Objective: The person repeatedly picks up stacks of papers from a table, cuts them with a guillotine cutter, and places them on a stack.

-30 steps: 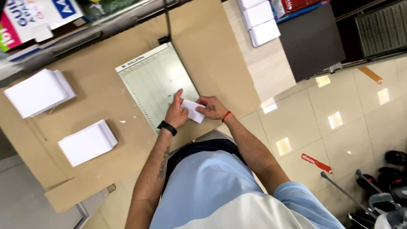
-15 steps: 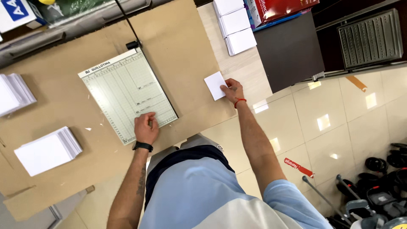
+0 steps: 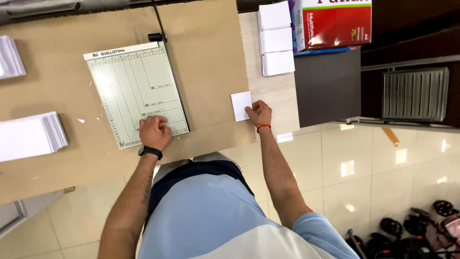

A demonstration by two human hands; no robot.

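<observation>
Brown cardboard-covered table [image 3: 211,57] over glossy tiled floor [image 3: 383,168]. One cutter [image 3: 134,91]; left hand [image 3: 154,132] flat on it. Right hand [image 3: 258,113] pinches one card [image 3: 241,105], at 3 o'clock from the cutter. Three card stacks [image 3: 275,38] at 1 o'clock.

Three stacks of white cut cards [image 3: 276,38] line the far end of the bench [image 3: 211,52] beside a red box of copy paper [image 3: 335,21]. Two larger paper stacks [image 3: 28,136] sit opposite. A grey ribbed grille [image 3: 416,94] stands above the glossy tiled floor [image 3: 373,177].
</observation>
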